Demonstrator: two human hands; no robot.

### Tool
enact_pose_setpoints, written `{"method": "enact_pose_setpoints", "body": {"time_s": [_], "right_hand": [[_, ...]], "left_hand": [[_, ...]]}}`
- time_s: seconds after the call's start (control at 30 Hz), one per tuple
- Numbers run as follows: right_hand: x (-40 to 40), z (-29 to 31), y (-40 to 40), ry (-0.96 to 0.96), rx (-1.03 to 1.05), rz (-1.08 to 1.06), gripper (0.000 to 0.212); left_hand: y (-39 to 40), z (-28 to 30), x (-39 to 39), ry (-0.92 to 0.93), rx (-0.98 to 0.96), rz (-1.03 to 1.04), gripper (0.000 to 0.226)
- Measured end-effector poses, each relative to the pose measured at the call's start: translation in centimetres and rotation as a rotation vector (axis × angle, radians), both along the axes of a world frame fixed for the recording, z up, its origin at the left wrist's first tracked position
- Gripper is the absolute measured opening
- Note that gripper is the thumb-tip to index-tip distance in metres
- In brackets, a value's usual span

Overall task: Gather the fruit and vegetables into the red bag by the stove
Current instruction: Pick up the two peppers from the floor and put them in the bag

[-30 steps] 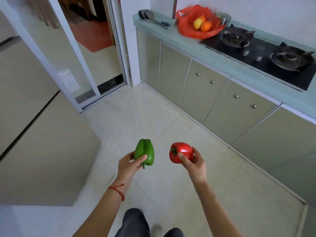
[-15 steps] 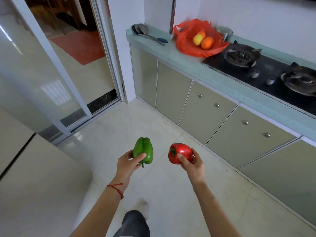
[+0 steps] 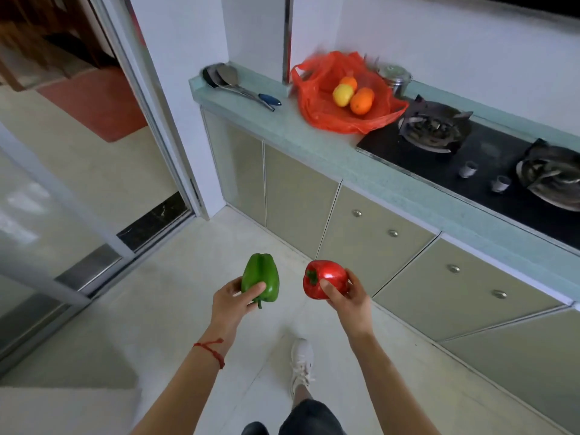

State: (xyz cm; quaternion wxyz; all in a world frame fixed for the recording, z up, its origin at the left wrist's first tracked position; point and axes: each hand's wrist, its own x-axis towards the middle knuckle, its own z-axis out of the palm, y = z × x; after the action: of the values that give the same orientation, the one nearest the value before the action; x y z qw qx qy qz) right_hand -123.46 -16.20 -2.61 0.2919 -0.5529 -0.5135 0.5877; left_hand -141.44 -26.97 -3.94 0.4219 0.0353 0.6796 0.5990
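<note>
While the left hand [image 3: 232, 301] grasps a green pepper [image 3: 261, 280] and the right hand [image 3: 346, 298] a red pepper [image 3: 324, 277], both are mid-carry; the red bag [image 3: 317, 98], far right by the stove [image 3: 433, 128], already holds 3 fruits. Next: reach over and drop both in.

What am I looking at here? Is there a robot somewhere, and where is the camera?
No robot: these are a person's own bare arms, filmed by a wide-angle camera worn on the head, looking forward and down. The left hand holds a green pepper; the right hand holds a red pepper. Ahead is a kitchen counter. On it sits an open red bag with a lemon and two oranges inside, beside the gas stove. Some cooking utensils lie left of the bag. Below, you see the person's shoe on the tiled floor.
</note>
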Motion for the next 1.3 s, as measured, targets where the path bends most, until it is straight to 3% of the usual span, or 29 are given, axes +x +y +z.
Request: {"method": "enact_pose_setpoints", "body": {"time_s": [0.53,0.73,0.87,1.03,1.3], "right_hand": [[-9.2,2.0,25.1,0.049,0.041,0.003,0.065],[-12.9,2.2,32.0,0.002,0.041,-0.036,0.071],[-15.9,2.4,37.0,0.008,0.053,-0.105,0.064],[-19.5,3.4,42.6,-0.003,0.085,-0.204,0.043],[-22.8,4.0,50.1,-0.083,0.085,-0.335,0.053]], "left_hand": [[24.8,2.6,-8.9,0.020,0.058,-0.006,0.051],[33.0,2.2,-13.0,0.018,0.054,-0.055,0.055],[39.8,1.9,-16.6,0.021,0.071,-0.150,0.040],[48.2,2.2,-21.0,0.046,0.051,-0.307,0.041],[58.7,3.5,-24.6,0.091,0.074,-0.459,0.042]]}}
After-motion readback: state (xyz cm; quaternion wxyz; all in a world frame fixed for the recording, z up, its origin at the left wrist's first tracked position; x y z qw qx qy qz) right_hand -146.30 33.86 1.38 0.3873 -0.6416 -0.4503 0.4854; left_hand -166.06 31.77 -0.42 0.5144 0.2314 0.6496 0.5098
